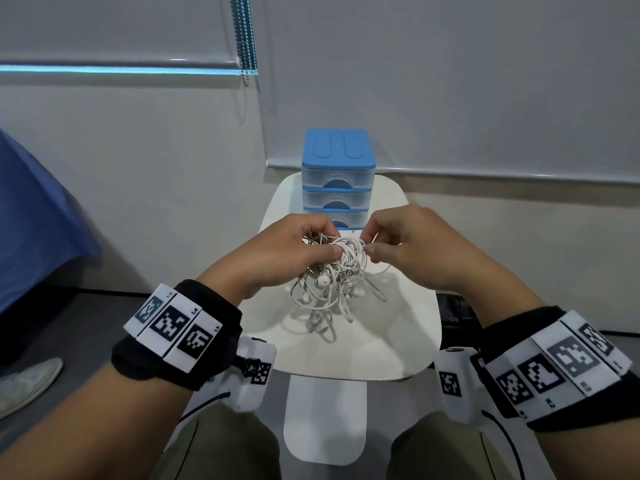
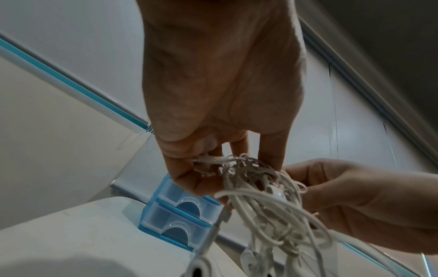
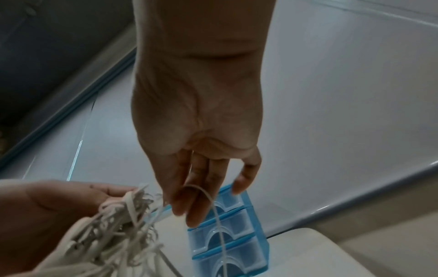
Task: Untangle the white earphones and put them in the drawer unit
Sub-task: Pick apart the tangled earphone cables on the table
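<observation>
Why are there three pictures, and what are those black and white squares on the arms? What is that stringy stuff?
One person wears three cameras: one on the head, one on each wrist. The squares are markers on the wristbands. The big picture looks down from the head; the other two look along each hand. The stringy stuff is a tangle of white earphones. The left hand grips the bunch, and the right hand pinches one strand. Behind, on the white table, stands a blue drawer unit, with the drawers in view closed.
</observation>
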{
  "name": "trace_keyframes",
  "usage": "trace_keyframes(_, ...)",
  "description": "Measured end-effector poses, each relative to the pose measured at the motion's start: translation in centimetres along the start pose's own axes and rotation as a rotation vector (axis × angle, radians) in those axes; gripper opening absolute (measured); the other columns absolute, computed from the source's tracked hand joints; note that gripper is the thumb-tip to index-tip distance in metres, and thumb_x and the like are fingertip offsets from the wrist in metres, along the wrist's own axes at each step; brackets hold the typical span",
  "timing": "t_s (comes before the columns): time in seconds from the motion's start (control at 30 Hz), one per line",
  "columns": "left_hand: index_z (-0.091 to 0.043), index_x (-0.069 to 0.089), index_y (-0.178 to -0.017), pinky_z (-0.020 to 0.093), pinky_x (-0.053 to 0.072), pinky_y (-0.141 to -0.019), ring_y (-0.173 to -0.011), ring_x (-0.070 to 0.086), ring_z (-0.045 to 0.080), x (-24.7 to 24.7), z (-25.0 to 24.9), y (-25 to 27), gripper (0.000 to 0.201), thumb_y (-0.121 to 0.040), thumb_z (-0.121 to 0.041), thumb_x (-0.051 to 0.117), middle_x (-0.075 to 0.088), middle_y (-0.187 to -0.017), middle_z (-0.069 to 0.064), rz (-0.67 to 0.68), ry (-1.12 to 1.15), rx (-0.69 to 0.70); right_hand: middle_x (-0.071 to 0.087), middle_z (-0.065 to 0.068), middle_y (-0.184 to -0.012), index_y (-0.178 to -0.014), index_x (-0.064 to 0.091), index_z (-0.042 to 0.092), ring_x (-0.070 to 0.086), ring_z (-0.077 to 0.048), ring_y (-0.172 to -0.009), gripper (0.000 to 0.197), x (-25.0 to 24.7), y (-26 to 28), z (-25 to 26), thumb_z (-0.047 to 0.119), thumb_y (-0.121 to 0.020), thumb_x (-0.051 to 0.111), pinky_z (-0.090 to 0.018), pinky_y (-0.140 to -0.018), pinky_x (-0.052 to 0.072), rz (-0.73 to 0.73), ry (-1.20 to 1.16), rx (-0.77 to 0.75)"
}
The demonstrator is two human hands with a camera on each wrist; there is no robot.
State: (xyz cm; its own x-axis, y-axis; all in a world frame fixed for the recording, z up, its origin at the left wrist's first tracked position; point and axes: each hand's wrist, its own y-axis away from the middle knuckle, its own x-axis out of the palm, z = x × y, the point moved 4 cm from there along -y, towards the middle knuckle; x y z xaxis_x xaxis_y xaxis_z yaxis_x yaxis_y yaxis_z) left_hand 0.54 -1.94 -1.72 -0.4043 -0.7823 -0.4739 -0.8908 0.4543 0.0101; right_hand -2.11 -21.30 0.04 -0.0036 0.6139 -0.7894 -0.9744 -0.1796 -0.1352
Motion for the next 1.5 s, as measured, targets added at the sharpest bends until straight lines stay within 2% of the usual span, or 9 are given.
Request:
trace_keyframes(0.13, -0.014, 0.070, -0.097, 0.032, 0.050, -0.066, -0.071, 0.064, 0.016, -0.1, 0.0, -0.1, 0.008, -0.095, -0.022, 0.073, 0.070, -0.085, 0.002, -0.021, 0.006, 0.006, 0.072, 0.002, -0.068, -0.080, 0.072, 0.021, 0.068, -0.019, -0.070, 0.015, -0.6, 0.3, -0.7, 0.010, -0.090, 0.075, -0.032, -0.069, 0.053, -0.126, -0.117, -0.043)
trace_keyframes(0.23, -0.014, 0.071, -0.096, 0.034, 0.051, -0.067, -0.070, 0.064, 0.017, 0.1, -0.1, -0.1, 0.007, -0.094, -0.020, 0.074, 0.070, -0.083, 0.003, -0.017, 0.028, 0.008, 0.072, 0.002, -0.072, -0.080, 0.075, 0.022, 0.067, -0.022, -0.072, 0.012, -0.2, 0.2, -0.9, 0.014, -0.088, 0.079, -0.030, -0.072, 0.053, -0.103, -0.184, -0.063)
trace_keyframes(0.43, -0.012, 0.072, -0.093, 0.034, 0.050, -0.062, -0.066, 0.061, 0.018, 0.3, -0.2, -0.3, 0.007, -0.094, -0.018, 0.074, 0.069, -0.078, 0.003, -0.016, 0.036, 0.023, 0.076, 0.004, -0.079, -0.091, 0.081, 0.015, 0.064, -0.005, -0.073, 0.007, 1.1, -0.3, -0.8, 0.009, -0.089, 0.078, -0.022, -0.077, 0.051, -0.070, -0.380, -0.080)
trace_keyframes(0.53, -0.014, 0.073, -0.092, 0.035, 0.052, -0.062, -0.068, 0.064, 0.020, 0.1, 0.1, -0.3, 0.007, -0.094, -0.020, 0.075, 0.071, -0.083, 0.005, -0.031, 0.027, 0.021, 0.066, 0.012, -0.074, -0.088, 0.082, 0.024, 0.059, -0.007, -0.074, 0.014, 1.0, -0.6, -1.1, 0.010, -0.090, 0.078, -0.029, -0.079, 0.051, -0.080, -0.292, -0.072)
trace_keyframes(0.8, -0.016, 0.072, -0.092, 0.035, 0.054, -0.063, -0.065, 0.065, 0.019, -0.2, 0.2, -0.6, 0.007, -0.093, -0.021, 0.076, 0.073, -0.083, 0.006, -0.077, 0.048, 0.022, 0.072, -0.015, -0.079, -0.086, 0.077, 0.010, 0.056, -0.013, -0.071, 0.006, 0.1, -0.6, -2.4, 0.005, -0.087, 0.079, -0.031, -0.072, 0.047, -0.165, -0.428, -0.021)
trace_keyframes(0.93, -0.013, 0.072, -0.093, 0.033, 0.053, -0.061, -0.064, 0.064, 0.019, 0.1, -0.1, -0.5, 0.005, -0.093, -0.017, 0.075, 0.072, -0.082, 0.006, -0.055, 0.052, 0.027, 0.074, -0.005, -0.079, -0.089, 0.078, 0.009, 0.060, -0.010, -0.073, 0.006, 1.1, -0.7, -1.6, 0.004, -0.091, 0.075, -0.026, -0.073, 0.049, -0.062, -0.469, -0.054)
trace_keyframes(1.07, -0.010, 0.071, -0.097, 0.031, 0.053, -0.060, -0.063, 0.063, 0.016, 0.0, 0.1, -0.2, 0.007, -0.094, -0.015, 0.073, 0.071, -0.084, 0.007, -0.057, 0.053, 0.017, 0.074, -0.016, -0.083, -0.091, 0.081, 0.017, 0.056, -0.016, -0.074, 0.013, 1.4, -0.8, -1.7, 0.006, -0.093, 0.073, -0.034, -0.072, 0.042, -0.029, -0.475, -0.041)
trace_keyframes(1.27, -0.022, 0.062, -0.109, 0.037, 0.060, -0.064, -0.069, 0.065, 0.019, 0.4, 0.5, -0.1, 0.017, -0.096, -0.022, 0.073, 0.070, -0.092, 0.006, -0.031, 0.062, -0.021, 0.076, -0.017, -0.083, -0.087, 0.081, 0.013, 0.067, -0.020, -0.075, 0.017, 2.2, -0.7, -1.7, -0.001, -0.090, 0.073, -0.045, -0.086, 0.057, 0.000, -0.447, 0.008)
trace_keyframes(1.5, -0.022, 0.050, -0.093, 0.058, 0.059, -0.074, -0.064, 0.063, 0.023, 0.8, 0.8, -0.8, 0.022, -0.098, -0.031, 0.070, 0.065, -0.069, -0.008, -0.070, -0.079, 0.004, 0.071, -0.004, -0.071, -0.092, 0.064, 0.010, 0.064, -0.020, -0.068, 0.025, 3.0, -0.4, -2.4, -0.012, -0.081, 0.071, -0.040, -0.076, 0.051, -0.025, -0.495, 0.088)
